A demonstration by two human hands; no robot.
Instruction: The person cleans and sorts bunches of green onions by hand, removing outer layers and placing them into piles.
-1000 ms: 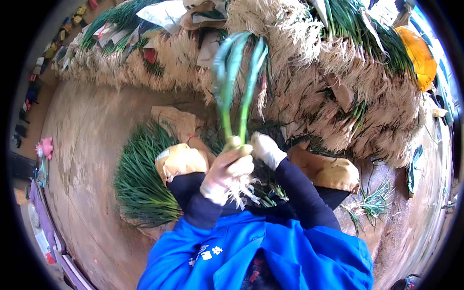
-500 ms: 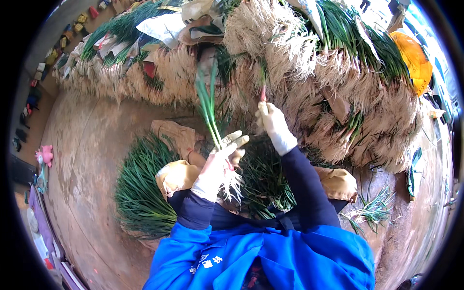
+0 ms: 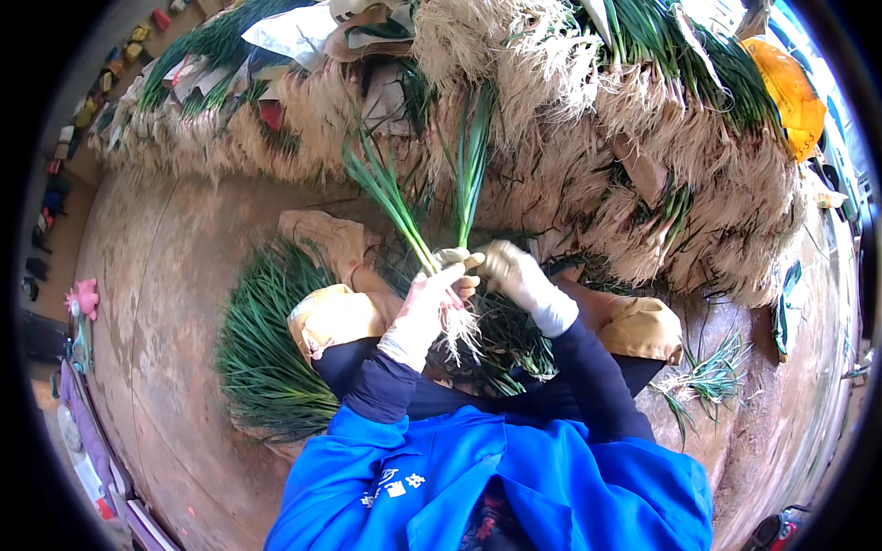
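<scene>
White printed marks (image 3: 396, 489) on the blue cloth smock (image 3: 455, 455), and the white-gloved left hand (image 3: 428, 305) closes round slim green-leaved, white-rooted onion plants (image 3: 401, 219), roots dangling! Just beside, the blurred right hand (image 3: 524, 278), fingers curled; whether it grips anything, can't tell.

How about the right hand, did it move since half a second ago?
Yes, the right hand came lower in the view, away from the big heap of rooty greens.

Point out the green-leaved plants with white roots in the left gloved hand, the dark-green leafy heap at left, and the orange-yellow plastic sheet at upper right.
Green-leaved plants (image 3: 404, 221): head view, lower leaves.
Leafy heap (image 3: 273, 354): head view, middle of the foliage.
Plastic sheet (image 3: 786, 96): head view, broad face.
</scene>
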